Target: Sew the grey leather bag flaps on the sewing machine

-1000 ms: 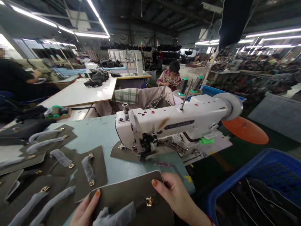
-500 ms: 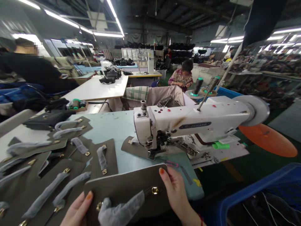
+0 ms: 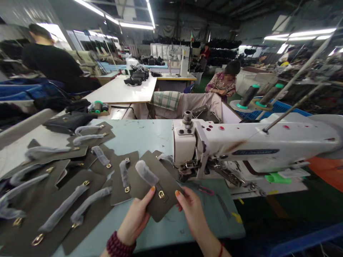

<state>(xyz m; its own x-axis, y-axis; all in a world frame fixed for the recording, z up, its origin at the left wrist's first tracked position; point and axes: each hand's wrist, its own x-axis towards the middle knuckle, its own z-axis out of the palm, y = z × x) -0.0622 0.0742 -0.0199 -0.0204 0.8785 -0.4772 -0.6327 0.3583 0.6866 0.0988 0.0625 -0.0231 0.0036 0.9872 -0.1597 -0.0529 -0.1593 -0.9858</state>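
Both hands grip one olive-brown leather panel with a brass ring (image 3: 158, 185): left hand (image 3: 135, 217) pinches its near-left edge, right hand (image 3: 191, 210) its near-right edge. Its long axis runs far-left to near-right, just near of the white sewing machine (image 3: 241, 146), above the pale green table (image 3: 139, 135).

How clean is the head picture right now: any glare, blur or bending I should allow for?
Head view: ceiling strip lights blow out white; the sewing machine arm bows from wide-angle distortion; the left edge, with the person in black, is smeared; the olive panel between left hand and right hand is sharp and evenly lit, its gold ring readable.
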